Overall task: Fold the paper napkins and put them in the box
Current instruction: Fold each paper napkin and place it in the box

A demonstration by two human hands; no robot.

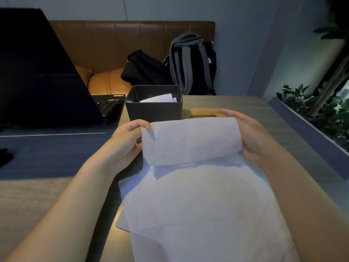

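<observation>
Two hands work one napkin (190, 140) above the table: our left hand (125, 142) pinches the napkin's upper left corner between thumb and curled forefinger, and our right hand (251, 137) curls around its right edge, fingertips hidden behind the paper. The napkin is doubled over into a loose roll-like fold, its far edge lifted and its lower edge meeting the pile of unfolded napkins (204, 205) that spreads toward us across the wooden table (236, 104).

Just beyond the held napkin stands the dark grey box (154, 108), open-topped, with at least two folded white napkins (160, 97) leaning inside against its far wall; much of its interior looks unfilled. We see a wooden lid (204, 111) lying flat just right of the box, touching or nearly touching it.

Left of the box sits an open laptop (43, 72) on a dark mat (47, 152), its keyboard corner close to the box's left wall. A grey planter edge (306, 129) bounds the table on the right, with bare tabletop between it and our right hand. Behind, a brown bench (132, 40) holds a black bag (143, 70) and a backpack (192, 63).
</observation>
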